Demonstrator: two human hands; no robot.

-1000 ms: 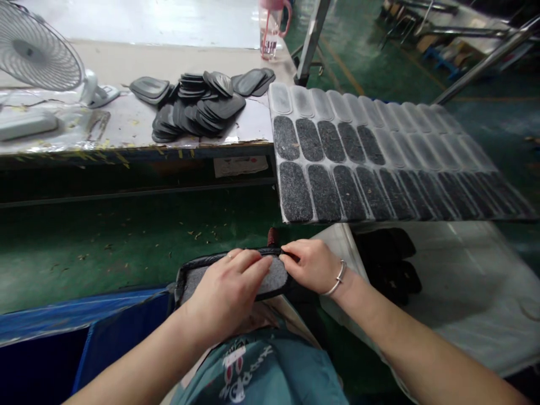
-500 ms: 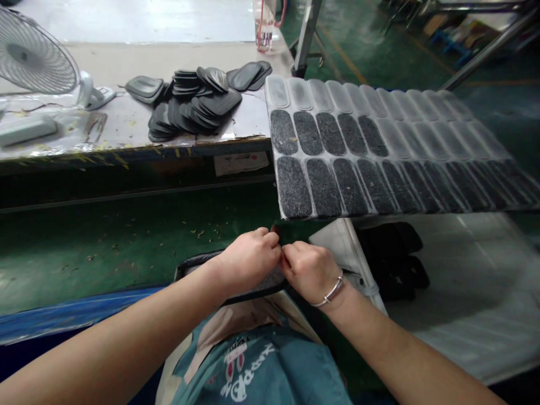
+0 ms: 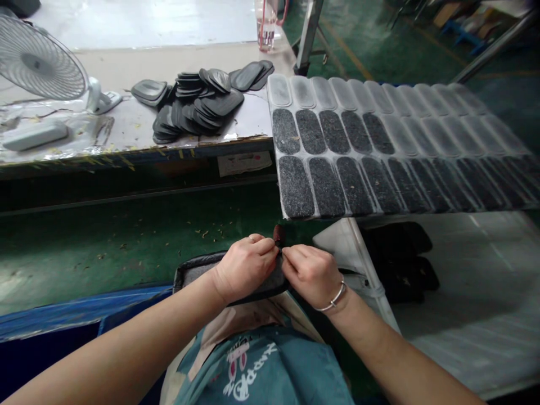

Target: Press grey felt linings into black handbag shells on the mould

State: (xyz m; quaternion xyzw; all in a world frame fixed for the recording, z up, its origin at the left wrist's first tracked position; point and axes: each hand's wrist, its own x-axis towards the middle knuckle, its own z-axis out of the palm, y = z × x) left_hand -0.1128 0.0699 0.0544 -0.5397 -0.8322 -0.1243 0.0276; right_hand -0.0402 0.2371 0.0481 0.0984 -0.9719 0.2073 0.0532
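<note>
An oblong grey-faced case with a thick black edge [image 3: 194,272] lies across my lap, partly covered by my hands and left forearm. My left hand [image 3: 250,264] is closed in a pinch at the case's right end. Close beside it, my right hand [image 3: 311,274] pinches the same end, fingertips almost touching the left ones. A small reddish-brown piece [image 3: 278,233] sticks up just beyond the fingertips; I cannot tell what it belongs to. What exactly lies between the fingertips is too small to make out.
Ahead right, a board [image 3: 297,188] carries rows of dark and whitish rounded pads. Stacked dark grey moulded pieces [image 3: 202,112] lie on the worktable [image 3: 139,126] by a white fan [image 3: 42,64]. Black pieces [image 3: 399,261] rest on a lower pale surface. A bottle [image 3: 265,31] stands farther back.
My hands stay together at the case's right end, with the left fingers shifted slightly. More of the reddish-brown piece and the case's left part shows. The view has shifted slightly.
</note>
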